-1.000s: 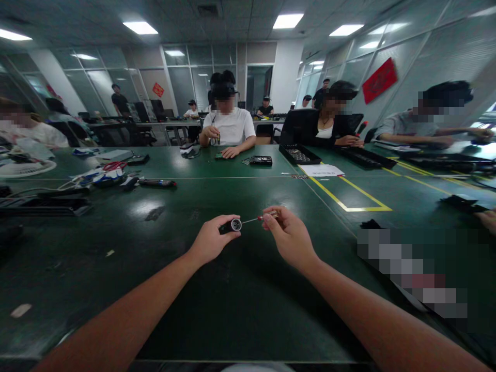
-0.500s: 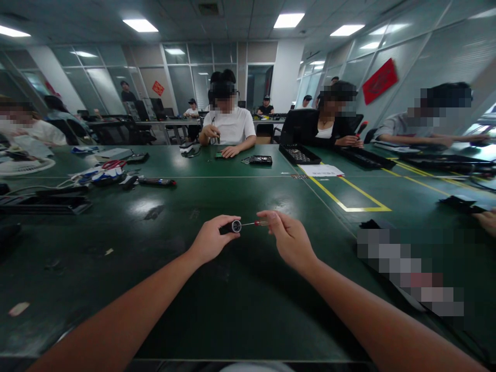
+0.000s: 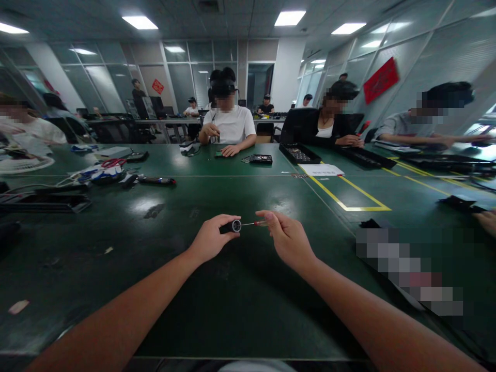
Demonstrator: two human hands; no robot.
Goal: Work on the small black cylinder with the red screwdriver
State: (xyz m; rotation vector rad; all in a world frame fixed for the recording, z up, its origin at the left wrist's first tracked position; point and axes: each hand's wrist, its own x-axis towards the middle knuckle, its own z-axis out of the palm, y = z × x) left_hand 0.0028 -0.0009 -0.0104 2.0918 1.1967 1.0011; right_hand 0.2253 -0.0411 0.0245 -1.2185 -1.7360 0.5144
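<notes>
My left hand (image 3: pixel 212 238) is closed round a small black cylinder (image 3: pixel 235 226), its round, silver-rimmed end turned toward me. From the other side, my right hand (image 3: pixel 289 237) pinches the red-and-clear handle of a thin screwdriver (image 3: pixel 260 223). Its metal shaft points left and its tip meets the rim of the cylinder; whether it goes inside, I cannot tell. Both hands are held over the green table (image 3: pixel 248 310), near its middle.
To the left lie red-handled scissors (image 3: pixel 113 163), a dark pen-shaped tool (image 3: pixel 157 180) and a black tray (image 3: pixel 44 201). Yellow tape (image 3: pixel 367 209) marks the table ahead right, near a white paper (image 3: pixel 321 170). A co-worker (image 3: pixel 228 124) in a white shirt sits opposite.
My hands, the cylinder and the screwdriver keep almost the same place. A standing person in the far left background has shifted slightly to the right.
</notes>
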